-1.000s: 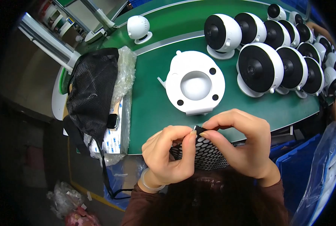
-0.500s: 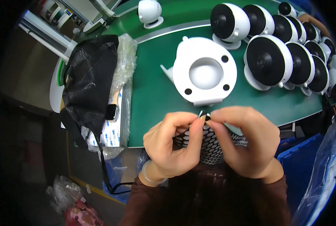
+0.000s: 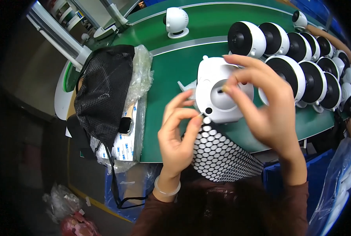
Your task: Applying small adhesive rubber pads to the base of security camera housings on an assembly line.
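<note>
Right hand [image 3: 264, 106] risen onto white housing [image 3: 218, 92], left hand [image 3: 179, 135] pinching

Tiny piece pinched in the right hand [image 3: 268, 106], too small to identify.

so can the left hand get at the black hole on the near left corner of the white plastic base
Probably yes. The left hand pinches just beside the black hole of the white plastic base, nothing lies between them, and the right hand hovers further right.
</note>
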The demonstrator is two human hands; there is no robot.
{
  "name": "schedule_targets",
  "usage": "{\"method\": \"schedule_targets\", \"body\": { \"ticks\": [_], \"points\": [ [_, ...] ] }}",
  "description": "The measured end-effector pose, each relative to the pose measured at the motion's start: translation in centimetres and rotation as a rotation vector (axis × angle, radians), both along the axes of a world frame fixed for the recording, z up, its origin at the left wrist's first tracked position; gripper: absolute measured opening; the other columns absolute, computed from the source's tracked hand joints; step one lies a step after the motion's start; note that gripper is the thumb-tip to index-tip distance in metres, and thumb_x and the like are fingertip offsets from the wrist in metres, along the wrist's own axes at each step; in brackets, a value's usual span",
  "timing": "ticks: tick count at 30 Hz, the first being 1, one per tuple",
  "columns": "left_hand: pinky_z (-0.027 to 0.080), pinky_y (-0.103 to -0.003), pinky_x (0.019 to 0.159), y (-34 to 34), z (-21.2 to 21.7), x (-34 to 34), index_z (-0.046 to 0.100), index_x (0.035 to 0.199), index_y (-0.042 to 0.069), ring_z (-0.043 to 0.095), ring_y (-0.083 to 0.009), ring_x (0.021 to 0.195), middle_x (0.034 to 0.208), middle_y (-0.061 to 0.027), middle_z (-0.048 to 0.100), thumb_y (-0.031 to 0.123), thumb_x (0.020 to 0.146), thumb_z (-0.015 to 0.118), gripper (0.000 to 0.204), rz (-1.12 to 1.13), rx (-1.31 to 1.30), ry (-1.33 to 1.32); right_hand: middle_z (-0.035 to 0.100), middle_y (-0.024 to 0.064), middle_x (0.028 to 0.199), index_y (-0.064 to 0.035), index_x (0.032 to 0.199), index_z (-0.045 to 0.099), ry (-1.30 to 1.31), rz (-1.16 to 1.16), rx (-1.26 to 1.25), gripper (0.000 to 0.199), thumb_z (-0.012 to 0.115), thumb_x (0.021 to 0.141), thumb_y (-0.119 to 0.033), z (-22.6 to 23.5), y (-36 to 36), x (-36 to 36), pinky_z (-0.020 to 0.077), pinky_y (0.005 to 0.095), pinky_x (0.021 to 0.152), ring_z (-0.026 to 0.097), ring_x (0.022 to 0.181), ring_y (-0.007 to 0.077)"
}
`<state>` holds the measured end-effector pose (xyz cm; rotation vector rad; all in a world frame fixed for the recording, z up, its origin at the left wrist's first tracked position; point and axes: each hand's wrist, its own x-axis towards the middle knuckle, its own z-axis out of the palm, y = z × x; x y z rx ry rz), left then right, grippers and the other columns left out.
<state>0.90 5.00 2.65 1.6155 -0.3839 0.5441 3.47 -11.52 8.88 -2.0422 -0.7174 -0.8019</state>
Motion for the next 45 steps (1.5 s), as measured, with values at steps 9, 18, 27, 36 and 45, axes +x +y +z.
{"method": "schedule_targets", "body": {
  "ticks": [9,18,27,36,45],
  "points": [
    [0.043,-0.024,0.06,-1.7,0.4,0.6,0.055,0.079,-0.003,0.053,-0.0139,0.065,0.079,-0.0105,0.059,-0.004,0.075,0.059,0.006,0.054,0.014,-0.057,0.062,0.0091,0.091,0.0019,0.074,0.059,0.177,-0.036,-0.045,0.006,0.061,0.072,-0.004,0.6,1.2,0.9,0.0431,0.0222,0.061,0.056,0.066,0.0132],
    [0.042,-0.024,0.057,-1.6,0.5,0.7,0.055,0.078,-0.003,0.053,-0.0147,0.062,0.076,-0.0107,0.059,-0.004,0.074,0.06,0.007,0.071,0.037,-0.104,0.061,0.0092,0.09,0.0038,0.074,0.058,0.122,-0.103,-0.113,0.006,0.061,0.072,0.0,0.5,1.8,0.9,0.044,0.0205,0.06,0.06,0.067,0.0123],
    [0.042,-0.024,0.056,-1.6,0.6,0.7,0.055,0.078,-0.003,0.053,-0.0152,0.061,0.076,-0.0113,0.059,-0.005,0.073,0.06,0.007,0.079,0.057,-0.115,0.06,0.0097,0.089,0.0044,0.074,0.058,0.3,0.021,0.047,0.007,0.061,0.073,-0.001,0.9,1.6,1.0,0.0434,0.0195,0.061,0.058,0.067,0.0102],
    [0.042,-0.024,0.056,-1.6,0.5,0.5,0.054,0.078,-0.003,0.053,-0.0159,0.061,0.076,-0.0111,0.059,-0.004,0.072,0.061,0.008,0.078,0.054,-0.114,0.06,0.0097,0.091,0.0043,0.073,0.058,0.352,0.06,0.081,0.008,0.061,0.074,-0.002,0.8,1.6,0.8,0.0428,0.0195,0.062,0.057,0.068,0.0097],
    [0.042,-0.024,0.056,-1.6,0.7,0.7,0.054,0.078,-0.003,0.053,-0.0164,0.061,0.077,-0.0115,0.059,-0.004,0.073,0.06,0.008,0.074,0.071,-0.13,0.059,0.01,0.09,0.0044,0.073,0.057,0.253,-0.006,0.052,0.007,0.061,0.073,-0.002,0.2,1.9,0.8,0.043,0.0197,0.062,0.056,0.07,0.0099]
  ]
}}
